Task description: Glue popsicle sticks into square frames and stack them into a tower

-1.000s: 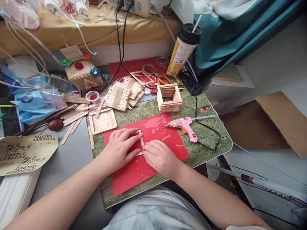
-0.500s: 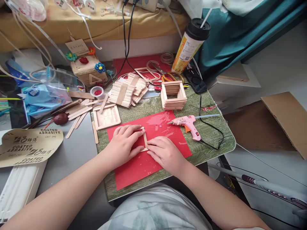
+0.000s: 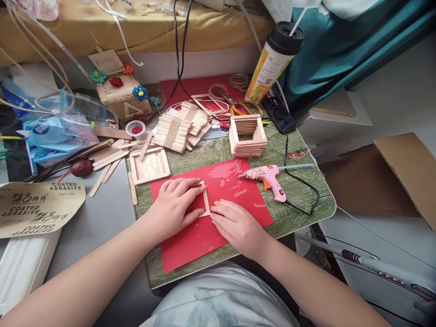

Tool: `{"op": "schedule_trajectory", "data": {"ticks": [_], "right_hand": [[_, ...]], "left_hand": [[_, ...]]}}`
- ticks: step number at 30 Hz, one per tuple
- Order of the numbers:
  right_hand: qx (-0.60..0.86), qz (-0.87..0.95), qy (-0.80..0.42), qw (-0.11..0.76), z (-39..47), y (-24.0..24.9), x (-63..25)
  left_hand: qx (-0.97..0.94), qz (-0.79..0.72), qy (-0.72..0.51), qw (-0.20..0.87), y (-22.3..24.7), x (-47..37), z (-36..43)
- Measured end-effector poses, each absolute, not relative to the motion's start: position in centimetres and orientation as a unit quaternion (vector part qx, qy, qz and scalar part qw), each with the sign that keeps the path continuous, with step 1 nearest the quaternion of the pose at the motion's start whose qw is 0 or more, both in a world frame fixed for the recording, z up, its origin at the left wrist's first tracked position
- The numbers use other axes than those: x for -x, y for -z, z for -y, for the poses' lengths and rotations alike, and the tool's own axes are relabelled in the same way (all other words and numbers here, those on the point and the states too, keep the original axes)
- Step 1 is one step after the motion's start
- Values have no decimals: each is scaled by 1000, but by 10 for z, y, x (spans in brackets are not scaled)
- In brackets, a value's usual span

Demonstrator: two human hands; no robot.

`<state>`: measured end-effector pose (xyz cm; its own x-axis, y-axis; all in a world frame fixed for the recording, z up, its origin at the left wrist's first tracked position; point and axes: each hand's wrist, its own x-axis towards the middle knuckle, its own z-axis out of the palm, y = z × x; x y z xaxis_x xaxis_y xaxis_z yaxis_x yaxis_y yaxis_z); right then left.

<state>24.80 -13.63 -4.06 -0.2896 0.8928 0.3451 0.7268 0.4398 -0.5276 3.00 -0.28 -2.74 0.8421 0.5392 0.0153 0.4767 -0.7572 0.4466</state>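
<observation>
A small frame of wooden sticks [image 3: 206, 200] lies on the red sheet [image 3: 185, 247]. My left hand [image 3: 175, 204] covers its left part, with fingertips on the top stick and thumb at the bottom one. My right hand [image 3: 240, 227] rests on the sheet just right of the frame's lower right corner, its fingers together and slightly bent; whether anything is under them is hidden. Right of the sheet's upper part lies a pink glue gun [image 3: 267, 175]. Behind the sheet stands a hollow square stack of sticks [image 3: 248, 136].
A square stick panel [image 3: 150, 165] and bundled sticks [image 3: 172, 131] lie behind my left hand. Loose sticks [image 3: 109, 159] and sandpaper [image 3: 41, 209] are at the left. A lidded cup [image 3: 269, 68] with a straw stands at the back right, near scissors [image 3: 223, 95].
My right hand has moved slightly right and down, away from the frame's corner, which now shows. My left hand stays on the frame. The view has shifted a little.
</observation>
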Motion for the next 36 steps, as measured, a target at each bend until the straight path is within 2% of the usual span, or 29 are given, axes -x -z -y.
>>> {"op": "schedule_trajectory", "data": {"ticks": [4, 10, 16, 24, 36], "right_hand": [[520, 782, -132, 317, 137, 44, -249], [524, 794, -161, 264, 136, 43, -248], [534, 742, -180, 363, 131, 46, -251], [533, 779, -183, 275, 121, 38, -248], [532, 788, -174, 257, 122, 40, -247]], "left_hand": [[-934, -271, -69, 222, 27, -31, 2], [-933, -273, -71, 225, 28, -31, 2], [-932, -272, -73, 227, 28, -31, 2], [-931, -284, -64, 220, 27, -32, 3], [-932, -282, -59, 218, 27, -32, 3]]}}
